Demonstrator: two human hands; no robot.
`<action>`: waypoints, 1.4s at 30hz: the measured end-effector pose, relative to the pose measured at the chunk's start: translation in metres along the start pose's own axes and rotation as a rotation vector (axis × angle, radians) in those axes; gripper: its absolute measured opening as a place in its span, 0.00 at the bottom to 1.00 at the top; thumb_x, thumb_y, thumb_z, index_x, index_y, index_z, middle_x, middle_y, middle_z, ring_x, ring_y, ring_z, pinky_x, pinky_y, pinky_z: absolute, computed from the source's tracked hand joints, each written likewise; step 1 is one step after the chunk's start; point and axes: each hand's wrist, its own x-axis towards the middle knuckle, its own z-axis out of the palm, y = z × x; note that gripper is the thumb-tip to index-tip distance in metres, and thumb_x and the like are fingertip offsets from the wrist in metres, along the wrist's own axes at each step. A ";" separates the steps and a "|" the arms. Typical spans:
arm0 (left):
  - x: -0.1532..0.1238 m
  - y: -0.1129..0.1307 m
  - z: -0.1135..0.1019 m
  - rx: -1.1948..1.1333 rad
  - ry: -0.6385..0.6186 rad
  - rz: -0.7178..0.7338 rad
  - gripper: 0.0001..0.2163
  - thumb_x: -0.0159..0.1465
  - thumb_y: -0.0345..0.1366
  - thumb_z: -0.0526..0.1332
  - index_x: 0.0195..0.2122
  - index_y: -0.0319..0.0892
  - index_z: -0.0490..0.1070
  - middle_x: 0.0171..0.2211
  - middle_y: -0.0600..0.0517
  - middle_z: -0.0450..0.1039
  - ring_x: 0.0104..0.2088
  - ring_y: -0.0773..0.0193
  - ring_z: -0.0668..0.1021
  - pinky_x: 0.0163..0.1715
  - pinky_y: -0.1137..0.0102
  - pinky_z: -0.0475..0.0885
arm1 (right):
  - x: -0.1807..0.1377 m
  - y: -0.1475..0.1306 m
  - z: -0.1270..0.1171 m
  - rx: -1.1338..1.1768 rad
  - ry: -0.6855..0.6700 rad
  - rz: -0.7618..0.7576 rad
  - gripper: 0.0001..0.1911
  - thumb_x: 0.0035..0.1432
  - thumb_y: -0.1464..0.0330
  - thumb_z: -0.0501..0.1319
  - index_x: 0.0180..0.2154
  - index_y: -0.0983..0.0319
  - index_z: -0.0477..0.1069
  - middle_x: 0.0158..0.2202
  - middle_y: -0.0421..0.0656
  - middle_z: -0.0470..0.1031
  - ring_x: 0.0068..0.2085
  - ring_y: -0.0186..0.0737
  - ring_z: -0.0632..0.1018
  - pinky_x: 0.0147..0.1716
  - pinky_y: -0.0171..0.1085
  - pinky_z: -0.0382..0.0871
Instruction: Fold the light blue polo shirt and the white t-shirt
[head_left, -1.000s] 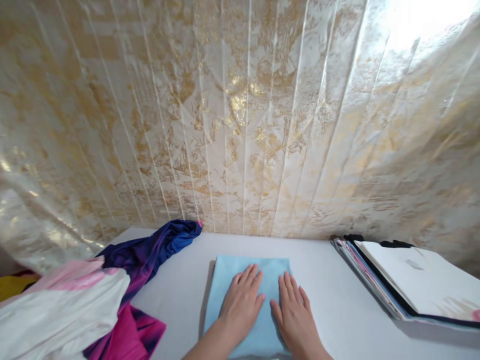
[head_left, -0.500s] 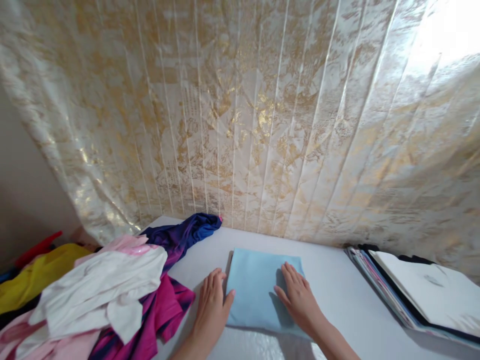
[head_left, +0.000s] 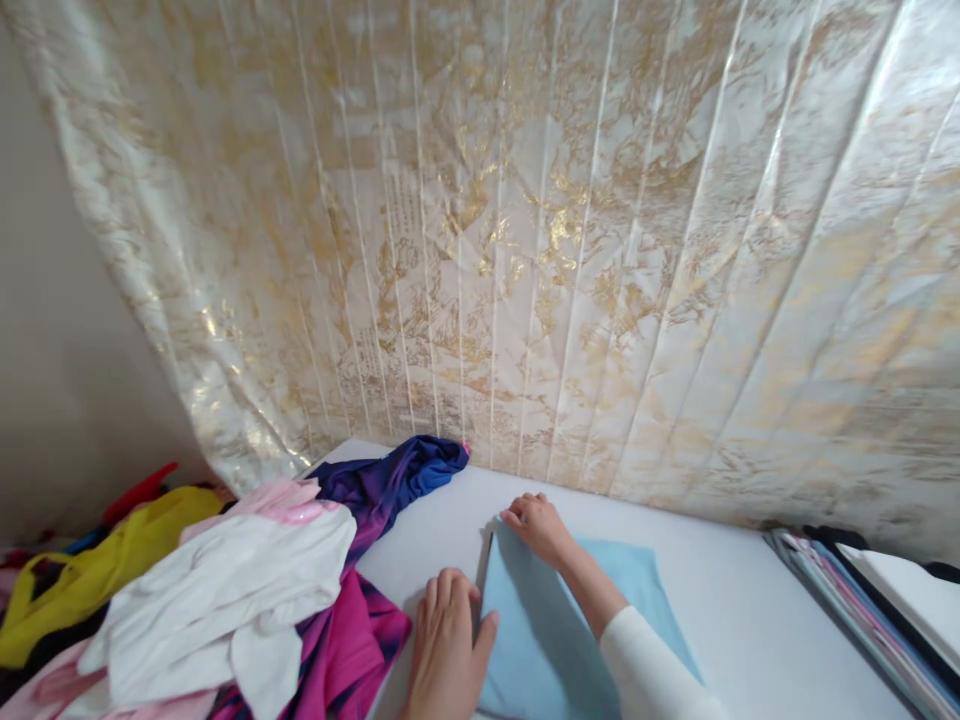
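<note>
A light blue folded garment (head_left: 626, 575) lies flat on the white table in front of me. My right hand (head_left: 541, 530) reaches across it to its far left corner, fingers curled together on the fabric there. Beside the near left edge rests my left hand (head_left: 450, 640), palm down, thumb apart from the fingers and close to the cloth's edge. A dark strip shows along that edge, under the blue layer. The garment's near side runs out of the picture, and my right forearm in a white sleeve covers part of it.
On the left is a loose heap of clothes: a white garment (head_left: 225, 580), a yellow one (head_left: 127, 545), a purple-pink one (head_left: 360, 640). A stack of folded clothes (head_left: 862, 600) stands on the right of the white table (head_left: 750, 600). A gold-patterned curtain (head_left: 525, 250) hangs behind.
My right hand has moved from the garment's right side to its far left corner, its fingers now curled. My left hand stays by the left edge. The view has shifted slightly right-to-left.
</note>
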 end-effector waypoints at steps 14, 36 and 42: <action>0.013 0.018 -0.019 -0.193 -0.355 -0.198 0.10 0.68 0.38 0.48 0.28 0.45 0.59 0.24 0.57 0.64 0.28 0.64 0.70 0.29 0.71 0.58 | -0.013 0.021 0.026 0.497 0.115 -0.098 0.06 0.62 0.62 0.52 0.36 0.57 0.61 0.29 0.36 0.70 0.30 0.37 0.71 0.33 0.35 0.63; 0.022 0.019 -0.027 -0.099 -0.498 -0.269 0.06 0.66 0.28 0.51 0.43 0.44 0.60 0.26 0.57 0.72 0.32 0.63 0.75 0.29 0.73 0.60 | 0.001 0.013 0.041 0.380 0.029 -0.025 0.07 0.52 0.77 0.57 0.32 0.60 0.70 0.30 0.38 0.75 0.33 0.35 0.75 0.35 0.32 0.65; 0.001 0.025 -0.036 -0.090 -0.559 -0.298 0.19 0.65 0.32 0.54 0.56 0.42 0.55 0.31 0.55 0.75 0.39 0.59 0.77 0.33 0.71 0.63 | -0.006 0.002 0.035 0.130 0.075 0.000 0.07 0.58 0.75 0.57 0.35 0.59 0.72 0.36 0.42 0.75 0.40 0.39 0.74 0.42 0.37 0.62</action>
